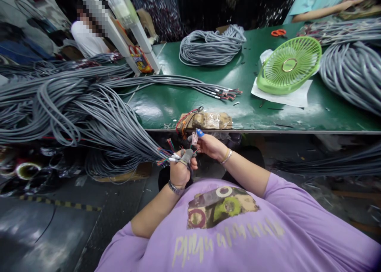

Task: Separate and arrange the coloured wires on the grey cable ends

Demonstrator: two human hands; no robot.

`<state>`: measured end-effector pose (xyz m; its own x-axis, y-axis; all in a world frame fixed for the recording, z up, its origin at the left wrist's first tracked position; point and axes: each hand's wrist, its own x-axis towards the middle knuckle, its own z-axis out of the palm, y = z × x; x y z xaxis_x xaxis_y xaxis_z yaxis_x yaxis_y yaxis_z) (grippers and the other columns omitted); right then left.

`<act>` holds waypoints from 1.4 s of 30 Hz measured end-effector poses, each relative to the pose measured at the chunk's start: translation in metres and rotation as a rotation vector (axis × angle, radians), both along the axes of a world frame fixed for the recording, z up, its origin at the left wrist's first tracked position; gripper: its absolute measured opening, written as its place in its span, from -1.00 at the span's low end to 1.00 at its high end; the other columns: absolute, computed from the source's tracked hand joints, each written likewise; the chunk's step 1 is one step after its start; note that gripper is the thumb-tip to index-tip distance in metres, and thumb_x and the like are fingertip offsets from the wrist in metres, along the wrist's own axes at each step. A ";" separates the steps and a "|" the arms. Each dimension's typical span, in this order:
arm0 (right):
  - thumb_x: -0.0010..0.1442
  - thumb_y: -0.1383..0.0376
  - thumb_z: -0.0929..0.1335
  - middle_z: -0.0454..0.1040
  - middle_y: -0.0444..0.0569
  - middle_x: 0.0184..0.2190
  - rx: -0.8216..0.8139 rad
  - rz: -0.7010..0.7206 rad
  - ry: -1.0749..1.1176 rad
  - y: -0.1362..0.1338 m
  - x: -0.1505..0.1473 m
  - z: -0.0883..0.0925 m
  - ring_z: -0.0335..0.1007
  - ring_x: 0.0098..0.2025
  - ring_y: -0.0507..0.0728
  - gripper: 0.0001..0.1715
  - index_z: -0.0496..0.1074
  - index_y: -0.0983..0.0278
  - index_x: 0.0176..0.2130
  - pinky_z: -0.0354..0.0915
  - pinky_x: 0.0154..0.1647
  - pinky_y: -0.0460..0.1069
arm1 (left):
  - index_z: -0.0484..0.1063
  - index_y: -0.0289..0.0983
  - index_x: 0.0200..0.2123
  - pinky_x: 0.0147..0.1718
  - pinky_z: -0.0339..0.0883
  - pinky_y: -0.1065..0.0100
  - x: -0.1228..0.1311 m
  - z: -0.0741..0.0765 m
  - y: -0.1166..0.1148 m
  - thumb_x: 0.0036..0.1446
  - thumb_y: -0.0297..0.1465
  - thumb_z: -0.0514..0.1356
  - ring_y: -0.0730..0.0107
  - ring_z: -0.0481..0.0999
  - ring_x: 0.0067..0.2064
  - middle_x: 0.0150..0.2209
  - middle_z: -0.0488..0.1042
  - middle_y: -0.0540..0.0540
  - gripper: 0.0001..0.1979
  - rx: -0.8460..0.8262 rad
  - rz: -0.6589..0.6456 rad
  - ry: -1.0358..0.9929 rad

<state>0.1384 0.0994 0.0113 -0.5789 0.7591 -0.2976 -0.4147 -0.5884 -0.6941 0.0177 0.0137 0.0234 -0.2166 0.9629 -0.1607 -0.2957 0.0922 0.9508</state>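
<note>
My left hand (180, 169) is closed around the stripped ends of grey cables (89, 113), whose coloured inner wires (166, 155) fan out above my fist. A grey cover sits on its thumb. Just to the right, my right hand (210, 145) pinches a small part near those wire ends, a blue cap on one fingertip. A big bundle of the grey cables runs off to the left. Right behind my hands, a taped wooden block (205, 121) with red wires lies on the front edge of the green table (208, 101).
On the table lie a coil of grey cable (211, 45), loose cables with coloured ends (226, 93), a green fan (288, 65) on white paper, orange scissors (278, 32) and more cable coils (354, 75) at right. Other people work at the back left and back right.
</note>
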 end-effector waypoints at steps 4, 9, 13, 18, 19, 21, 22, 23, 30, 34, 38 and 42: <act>0.11 -0.07 0.38 0.28 -0.17 -0.62 -0.029 -0.046 0.071 -0.001 -0.007 -0.001 0.10 -0.57 -0.06 -0.48 0.51 0.36 -0.32 0.13 -0.53 -0.13 | 0.36 -0.30 -0.56 -0.74 0.21 0.55 0.003 0.000 0.006 -0.09 -0.16 0.34 0.60 0.32 -0.72 -0.69 0.39 0.06 -0.66 -0.001 -0.002 0.003; 0.06 -0.04 0.43 0.32 -0.14 -0.60 -0.040 -0.133 0.090 -0.001 -0.011 -0.003 0.12 -0.57 -0.06 -0.50 0.51 0.38 -0.39 0.08 -0.55 -0.14 | 0.35 -0.30 -0.54 -0.76 0.20 0.56 0.005 -0.003 0.007 -0.12 -0.15 0.35 0.60 0.31 -0.73 -0.70 0.40 0.07 -0.64 -0.034 0.013 0.000; 0.05 -0.03 0.44 0.34 -0.14 -0.57 -0.038 -0.140 0.131 -0.001 -0.013 -0.007 0.12 -0.55 -0.06 -0.51 0.51 0.38 -0.37 0.10 -0.55 -0.14 | 0.34 -0.30 -0.53 -0.76 0.21 0.56 0.005 -0.006 0.007 -0.13 -0.14 0.36 0.59 0.31 -0.73 -0.70 0.40 0.07 -0.63 -0.043 0.010 0.001; 0.12 -0.09 0.36 0.36 -0.13 -0.54 -0.092 -0.086 0.169 -0.003 -0.011 -0.011 0.12 -0.56 -0.05 -0.47 0.49 0.35 -0.32 0.16 -0.53 -0.13 | 0.34 -0.30 -0.53 -0.75 0.22 0.55 0.005 -0.006 0.006 -0.12 -0.14 0.35 0.59 0.32 -0.73 -0.70 0.40 0.07 -0.63 -0.034 0.015 0.006; 0.14 -0.11 0.34 0.38 -0.12 -0.52 -0.110 -0.069 0.171 -0.004 -0.010 -0.011 0.14 -0.56 -0.05 -0.45 0.49 0.35 -0.31 0.18 -0.53 -0.13 | 0.34 -0.30 -0.53 -0.75 0.21 0.55 0.004 -0.005 0.005 -0.12 -0.14 0.35 0.59 0.32 -0.73 -0.70 0.40 0.07 -0.64 -0.031 0.014 0.007; 0.17 -0.13 0.29 0.40 -0.09 -0.48 -0.136 -0.022 0.173 -0.005 -0.006 -0.012 0.17 -0.55 -0.05 -0.41 0.48 0.35 -0.30 0.21 -0.52 -0.12 | 0.34 -0.30 -0.53 -0.75 0.20 0.55 0.003 -0.006 0.003 -0.11 -0.13 0.34 0.59 0.31 -0.73 -0.70 0.39 0.08 -0.63 -0.030 0.011 0.009; 0.18 -0.14 0.27 0.41 -0.08 -0.46 -0.142 0.005 0.170 -0.005 -0.004 -0.013 0.18 -0.55 -0.05 -0.40 0.47 0.35 -0.30 0.22 -0.51 -0.12 | 0.34 -0.30 -0.53 -0.75 0.20 0.55 0.003 -0.006 0.001 -0.11 -0.13 0.34 0.59 0.31 -0.73 -0.71 0.39 0.08 -0.63 -0.033 0.006 0.012; 0.19 -0.14 0.26 0.42 -0.08 -0.46 -0.143 0.034 0.165 -0.005 -0.001 -0.014 0.20 -0.54 -0.05 -0.40 0.47 0.35 -0.30 0.23 -0.51 -0.13 | 0.34 -0.30 -0.53 -0.74 0.21 0.55 0.001 -0.007 -0.001 -0.10 -0.12 0.34 0.59 0.32 -0.73 -0.70 0.39 0.07 -0.63 -0.036 0.000 0.016; -0.02 0.06 0.49 0.45 -0.08 -0.48 0.010 0.233 -0.023 -0.008 0.016 -0.017 0.31 -0.51 -0.03 -0.58 0.43 0.36 -0.36 0.26 -0.50 -0.13 | 0.36 -0.31 -0.50 -0.71 0.25 0.53 -0.007 -0.019 -0.010 -0.04 -0.15 0.31 0.56 0.36 -0.70 -0.67 0.42 0.05 -0.66 -0.050 -0.106 0.114; -0.17 0.16 0.55 0.42 -0.13 -0.55 0.180 0.233 -0.135 -0.010 0.019 -0.014 0.25 -0.56 -0.07 -0.58 0.42 0.38 -0.42 0.16 -0.55 -0.17 | 0.36 -0.30 -0.52 -0.70 0.25 0.52 -0.007 -0.022 -0.011 -0.03 -0.15 0.31 0.55 0.37 -0.70 -0.66 0.42 0.05 -0.66 -0.046 -0.154 0.184; -0.19 0.17 0.55 0.44 -0.13 -0.54 0.279 0.230 -0.167 -0.013 0.020 -0.009 0.22 -0.56 -0.08 -0.60 0.44 0.39 -0.44 0.15 -0.53 -0.15 | 0.35 -0.30 -0.52 -0.70 0.24 0.52 -0.007 -0.020 -0.011 -0.01 -0.15 0.29 0.55 0.37 -0.69 -0.66 0.43 0.05 -0.66 -0.052 -0.156 0.195; -0.19 0.20 0.54 0.44 -0.12 -0.54 0.348 0.227 -0.159 -0.015 0.019 -0.007 0.26 -0.52 -0.06 -0.62 0.46 0.39 -0.42 0.18 -0.48 -0.14 | 0.34 -0.30 -0.54 -0.70 0.24 0.53 -0.006 -0.019 -0.013 -0.02 -0.15 0.30 0.57 0.35 -0.71 -0.68 0.42 0.05 -0.65 -0.065 -0.135 0.160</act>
<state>0.1569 0.0840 0.0042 -0.7099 0.6891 -0.1456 -0.1744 -0.3723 -0.9116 0.0115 0.0003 0.0044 -0.1145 0.9736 -0.1975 -0.1222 0.1835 0.9754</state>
